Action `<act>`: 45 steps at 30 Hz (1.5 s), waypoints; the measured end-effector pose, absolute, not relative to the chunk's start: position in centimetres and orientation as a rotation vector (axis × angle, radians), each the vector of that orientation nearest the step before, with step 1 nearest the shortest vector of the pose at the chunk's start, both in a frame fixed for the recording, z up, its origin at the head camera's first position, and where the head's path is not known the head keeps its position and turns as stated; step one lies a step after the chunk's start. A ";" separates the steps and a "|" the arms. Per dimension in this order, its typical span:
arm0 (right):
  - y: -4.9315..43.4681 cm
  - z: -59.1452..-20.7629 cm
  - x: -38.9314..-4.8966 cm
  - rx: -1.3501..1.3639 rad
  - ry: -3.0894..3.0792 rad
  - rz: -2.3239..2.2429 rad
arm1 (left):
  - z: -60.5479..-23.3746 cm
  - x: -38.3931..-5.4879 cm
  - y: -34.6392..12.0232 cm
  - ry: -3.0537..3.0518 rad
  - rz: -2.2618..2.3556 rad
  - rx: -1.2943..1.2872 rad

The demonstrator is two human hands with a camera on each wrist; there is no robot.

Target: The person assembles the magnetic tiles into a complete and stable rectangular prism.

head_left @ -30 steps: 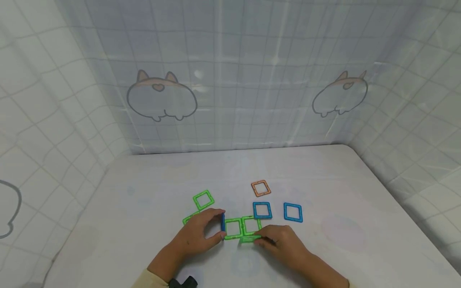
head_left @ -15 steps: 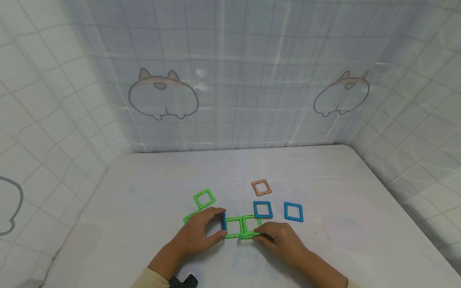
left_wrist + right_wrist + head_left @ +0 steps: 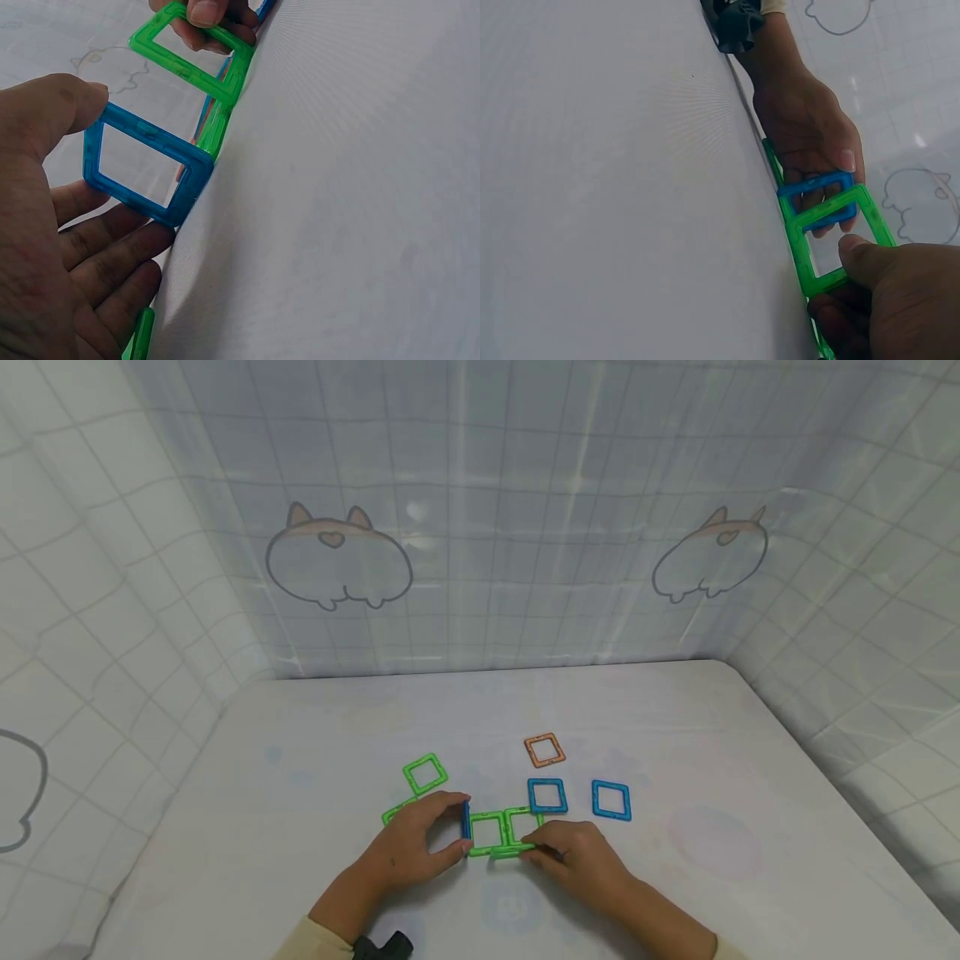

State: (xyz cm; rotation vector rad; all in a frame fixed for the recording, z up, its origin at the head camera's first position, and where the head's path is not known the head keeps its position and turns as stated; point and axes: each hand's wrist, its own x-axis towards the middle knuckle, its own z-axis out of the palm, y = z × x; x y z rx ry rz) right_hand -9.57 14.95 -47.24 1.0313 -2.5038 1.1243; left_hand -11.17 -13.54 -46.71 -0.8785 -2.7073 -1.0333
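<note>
My left hand (image 3: 408, 852) holds a blue square magnetic tile (image 3: 196, 184) on edge between thumb and fingers. It stands at the left end of two green tiles (image 3: 504, 831) lying flat side by side. My right hand (image 3: 581, 864) pinches another green magnetic tile (image 3: 802, 259) by its side, thumb on one face and fingers behind. In the head view this tile is upright, along the near edge of the flat pair. From the right wrist, it overlaps the blue tile in front of my left hand.
Beyond the flat pair lie two blue tiles (image 3: 548, 810) (image 3: 611, 817) and an orange tile (image 3: 544, 762). Two more green tiles (image 3: 425, 790) lie left, one partly hidden by my left hand. A patterned curtain (image 3: 480, 527) hangs behind the white table (image 3: 337, 727).
My right hand has moved slightly left, bringing its green tile closer to the near edge of the flat pair. The left hand keeps holding the blue tile in place.
</note>
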 end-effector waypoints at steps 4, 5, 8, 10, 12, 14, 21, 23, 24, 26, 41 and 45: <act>14.7 -47.1 -9.5 1.026 -2.521 1.139 | -46.6 -11.2 -13.6 -2.711 -1.025 -0.881; 14.7 -47.0 -9.5 1.030 -2.519 1.143 | -46.6 -11.2 -13.6 -2.712 -1.026 -0.881; 14.5 -47.0 -9.5 1.041 -2.512 1.147 | -46.6 -11.2 -13.6 -2.713 -1.028 -0.882; 14.3 -46.9 -9.5 1.047 -2.509 1.147 | -46.6 -11.2 -13.6 -2.709 -1.040 -0.888; 14.2 -46.9 -9.5 1.049 -2.511 1.149 | -46.7 -11.2 -13.6 -2.705 -1.049 -0.889; 14.0 -46.8 -9.5 1.048 -2.519 1.153 | -46.7 -11.2 -13.6 -2.705 -1.047 -0.890; 13.5 -46.4 -9.5 1.013 -2.588 1.182 | -46.5 -11.1 -13.7 -2.717 -1.057 -0.884; 13.4 -46.3 -9.5 1.010 -2.595 1.186 | -46.4 -11.2 -13.7 -2.716 -1.062 -0.889; 13.4 -46.3 -9.5 1.016 -2.589 1.182 | -46.4 -11.2 -13.7 -2.715 -1.065 -0.892; 13.3 -46.4 -9.6 1.030 -2.580 1.184 | -46.4 -11.2 -13.7 -2.711 -1.064 -0.900; 12.6 -46.8 -9.8 1.068 -2.524 1.197 | -46.6 -11.5 -13.9 -2.678 -1.100 -0.954; 12.4 -46.8 -9.7 1.047 -2.542 1.207 | -46.7 -11.5 -13.9 -2.650 -1.108 -0.968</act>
